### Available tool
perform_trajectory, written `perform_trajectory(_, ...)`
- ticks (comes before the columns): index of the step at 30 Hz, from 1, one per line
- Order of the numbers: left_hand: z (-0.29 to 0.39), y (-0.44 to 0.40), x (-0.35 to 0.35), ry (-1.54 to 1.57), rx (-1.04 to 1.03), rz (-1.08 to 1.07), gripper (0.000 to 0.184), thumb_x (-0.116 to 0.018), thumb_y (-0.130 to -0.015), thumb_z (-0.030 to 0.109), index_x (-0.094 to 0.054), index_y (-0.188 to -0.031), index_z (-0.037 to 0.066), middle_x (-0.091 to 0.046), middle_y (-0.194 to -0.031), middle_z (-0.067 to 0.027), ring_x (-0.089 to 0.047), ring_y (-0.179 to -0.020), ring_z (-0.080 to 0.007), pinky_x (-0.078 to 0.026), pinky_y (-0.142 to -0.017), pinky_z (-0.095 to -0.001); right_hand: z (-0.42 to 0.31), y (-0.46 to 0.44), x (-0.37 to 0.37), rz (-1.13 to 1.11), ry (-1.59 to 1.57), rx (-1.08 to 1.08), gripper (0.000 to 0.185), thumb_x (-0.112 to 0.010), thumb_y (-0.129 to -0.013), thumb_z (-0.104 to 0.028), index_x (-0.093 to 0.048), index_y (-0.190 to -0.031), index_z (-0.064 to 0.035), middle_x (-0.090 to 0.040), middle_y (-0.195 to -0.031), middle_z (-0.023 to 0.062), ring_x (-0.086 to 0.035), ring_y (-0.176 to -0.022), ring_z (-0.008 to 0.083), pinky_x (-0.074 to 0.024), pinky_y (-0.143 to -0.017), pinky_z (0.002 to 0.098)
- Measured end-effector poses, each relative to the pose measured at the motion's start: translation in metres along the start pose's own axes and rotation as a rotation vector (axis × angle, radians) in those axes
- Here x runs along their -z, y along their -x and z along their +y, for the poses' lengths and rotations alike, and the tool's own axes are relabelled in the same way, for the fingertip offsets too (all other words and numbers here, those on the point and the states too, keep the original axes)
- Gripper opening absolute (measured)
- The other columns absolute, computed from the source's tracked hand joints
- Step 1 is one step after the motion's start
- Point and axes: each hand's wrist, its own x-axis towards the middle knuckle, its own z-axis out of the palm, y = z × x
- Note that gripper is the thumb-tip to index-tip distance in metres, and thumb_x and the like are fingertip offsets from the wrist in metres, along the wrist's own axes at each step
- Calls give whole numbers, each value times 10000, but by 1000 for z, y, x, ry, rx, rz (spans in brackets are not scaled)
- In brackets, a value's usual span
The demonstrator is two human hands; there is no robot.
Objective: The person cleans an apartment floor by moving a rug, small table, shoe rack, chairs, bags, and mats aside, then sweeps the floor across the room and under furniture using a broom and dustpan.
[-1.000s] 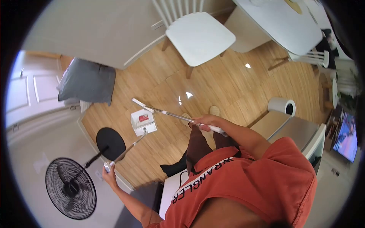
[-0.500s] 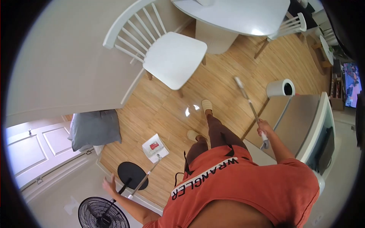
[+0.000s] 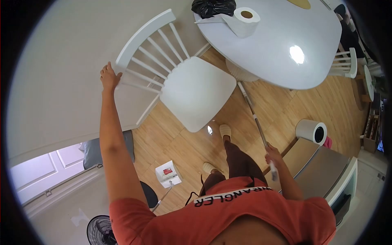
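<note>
My left hand (image 3: pixel 109 77) is raised at the left, fingers apart, beside the top end of the backrest of a white chair (image 3: pixel 198 92); whether it touches the chair is hard to tell. My right hand (image 3: pixel 273 155) is wrapped round the handle of a broom (image 3: pixel 260 128), whose head rests on the floor near the table's base. A white dustpan (image 3: pixel 168 174) with a red and white packet (image 3: pixel 168 171) in it stands on the floor at lower left, its long handle partly hidden by my left arm.
A white table (image 3: pixel 281 45) at the top bears a paper roll (image 3: pixel 245 22) and a black plastic bag (image 3: pixel 213 7). A white bin (image 3: pixel 311 131) is beside a low cabinet at right. A fan (image 3: pixel 101 230) and a grey cushion (image 3: pixel 92 153) are at left.
My left hand has let go of the dustpan handle and moved up to the chair's backrest. My right hand has swung the broom away from the dustpan, towards the table.
</note>
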Motion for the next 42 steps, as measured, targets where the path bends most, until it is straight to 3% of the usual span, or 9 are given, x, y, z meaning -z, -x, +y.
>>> perform_trajectory(2,-39,-19,-52,212,210,-395,557,-717,-639,274,-497,-1093,38,-567,-1016,-189,-546,-944,-317,-440,-785,-388,-21,20,12,53,-50,-97,358,-439,-872,-222,-398,-1212,-117,-405,-485,36,-394,-320,135,-356,-304,284)
perform_trajectory(6,1,-10,-9,189,444,-394,404,-695,-631,316,-573,-940,85,-631,-835,-129,-600,-811,-298,-458,-692,-406,-43,6,2,202,236,-52,359,-429,-880,-234,-409,-1232,-165,-375,-492,3,-350,-325,91,-328,-297,255)
perform_trajectory(9,-9,23,5,193,479,-410,407,-698,-623,293,-575,-941,71,-627,-853,-138,-597,-809,-307,-452,-689,-404,-95,10,-18,70,192,-204,414,-425,-884,-213,-363,-1294,-208,-357,-493,-6,-337,-335,73,-317,-301,237)
perform_trajectory(16,-23,190,74,118,746,-360,398,-675,-645,235,-558,-946,4,-607,-849,-185,-576,-829,-334,-429,-709,-383,-166,-11,-64,-143,-33,-147,168,-476,-881,-220,-472,-1034,-150,-330,-481,-16,-300,-337,66,-256,-305,210)
perform_trajectory(24,-28,398,150,122,1181,-272,397,-689,-645,208,-564,-946,-20,-602,-816,-156,-570,-730,-271,-431,-673,-337,-269,-218,-238,-42,-207,291,125,-411,-897,-220,-432,-839,-112,-377,-494,19,-362,-379,134,-300,-348,265)
perform_trajectory(29,5,485,191,-35,1433,-340,430,-680,-651,253,-560,-961,-21,-607,-821,-150,-573,-718,-244,-442,-656,-337,-323,-363,-295,95,-239,223,61,-348,-893,-177,-348,-856,-128,-394,-536,66,-375,-392,171,-332,-335,310)
perform_trajectory(35,2,504,198,-204,1545,-448,474,-679,-652,319,-565,-1012,32,-622,-852,-137,-597,-762,-264,-451,-675,-352,-218,-323,-308,38,52,247,92,-328,-885,-136,-351,-970,-112,-385,-587,80,-407,-386,195,-355,-313,321)
perform_trajectory(39,-3,502,195,-165,1533,-450,482,-671,-653,371,-571,-1010,64,-624,-841,-128,-599,-744,-265,-449,-665,-363,-150,-210,-288,-33,495,76,424,-360,-905,-195,-196,-1296,-175,-386,-585,73,-399,-379,167,-359,-314,314)
perform_trajectory(42,1,509,195,-241,1480,-414,472,-669,-653,388,-576,-987,67,-627,-829,-124,-602,-733,-265,-448,-660,-369,-143,-135,-267,-216,596,-65,572,-366,-884,-158,-64,-1368,-199,-376,-561,49,-370,-357,139,-361,-313,292)
